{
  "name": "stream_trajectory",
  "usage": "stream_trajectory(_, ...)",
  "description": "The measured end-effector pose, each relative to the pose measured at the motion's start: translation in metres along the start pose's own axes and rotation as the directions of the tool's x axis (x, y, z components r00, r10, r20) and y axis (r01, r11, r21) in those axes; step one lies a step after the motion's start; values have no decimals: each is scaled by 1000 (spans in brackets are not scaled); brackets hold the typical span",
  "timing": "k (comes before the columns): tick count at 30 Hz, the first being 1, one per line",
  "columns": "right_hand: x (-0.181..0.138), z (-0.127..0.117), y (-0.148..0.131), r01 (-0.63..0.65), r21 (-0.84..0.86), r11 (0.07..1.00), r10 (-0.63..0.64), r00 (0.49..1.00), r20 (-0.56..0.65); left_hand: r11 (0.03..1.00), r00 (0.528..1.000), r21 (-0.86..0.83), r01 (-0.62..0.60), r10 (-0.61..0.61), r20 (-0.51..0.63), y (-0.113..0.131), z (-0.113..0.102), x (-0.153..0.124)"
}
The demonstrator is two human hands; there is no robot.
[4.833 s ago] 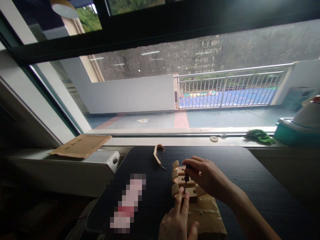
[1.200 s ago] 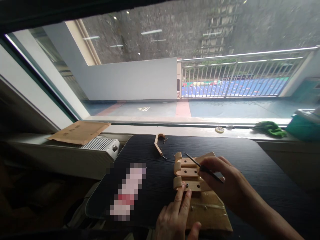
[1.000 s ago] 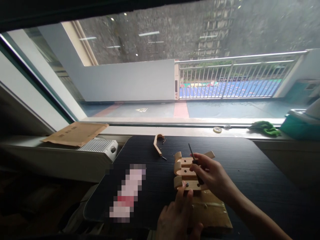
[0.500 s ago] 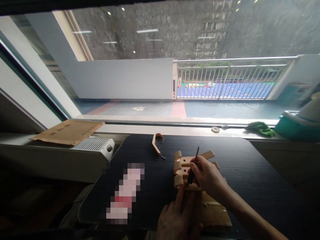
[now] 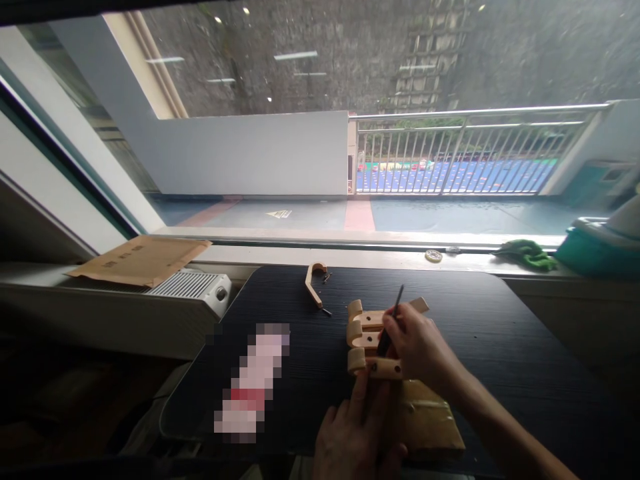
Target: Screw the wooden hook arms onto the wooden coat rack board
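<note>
In my right hand (image 5: pixel 417 337) is a slim dark pen-like tool (image 5: pixel 398 303), its thin end pointing up. The fingers are pinched round it, and its lower end is just above the wooden pieces. Three curved wooden hooks lie side by side here: the far hook (image 5: pixel 363 318), the middle hook (image 5: pixel 359 333) and the near hook (image 5: pixel 383 368). Dark holes show in their flat parts. My left hand (image 5: pixel 345 433) has its fingers stretched forward, the index fingertip against the near hook. A brown block wrapped in clear tape (image 5: pixel 433 420) lies beside that hand.
Another wooden hook (image 5: pixel 313 291) lies farther back on the black table (image 5: pixel 280 293), with small screws beside it. Left of my hands is a blurred-out patch. On the windowsill are a tape roll (image 5: pixel 433 256), a green cloth (image 5: pixel 525 255) and a brown envelope (image 5: pixel 143 260).
My right hand has lifted the tool off the near hook's hole and moved slightly away, so more of that hook shows. The left hand stays in place.
</note>
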State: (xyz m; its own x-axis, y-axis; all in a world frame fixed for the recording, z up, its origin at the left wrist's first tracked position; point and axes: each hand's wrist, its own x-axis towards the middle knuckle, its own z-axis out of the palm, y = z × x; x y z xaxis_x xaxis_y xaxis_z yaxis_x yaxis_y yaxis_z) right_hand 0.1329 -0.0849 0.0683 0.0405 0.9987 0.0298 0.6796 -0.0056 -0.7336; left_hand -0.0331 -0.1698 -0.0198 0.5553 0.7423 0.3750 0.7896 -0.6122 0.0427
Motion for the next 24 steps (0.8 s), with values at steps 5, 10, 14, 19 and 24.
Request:
stream_trajectory(5,-2,-1,-2,61,-45,997,-59,997,51,999,998,-12,49,-49,-31,3,0,-1)
stream_trajectory(10,-2,3,-3,51,-16,999,-51,998,33,996,997,16,82,-82,-13,7,1,-1)
stream_trajectory(14,-4,-7,-10,107,-60,993,-101,990,96,997,997,6,80,-80,-4,7,-3,0)
stream_trajectory(19,3,-57,-18,244,-229,942,-217,966,138,999,999,-19,32,-32,-9,4,-12,5)
stream_trajectory(24,3,-100,-30,400,-453,797,-279,909,310,999,999,12,35,-36,39,6,-24,9)
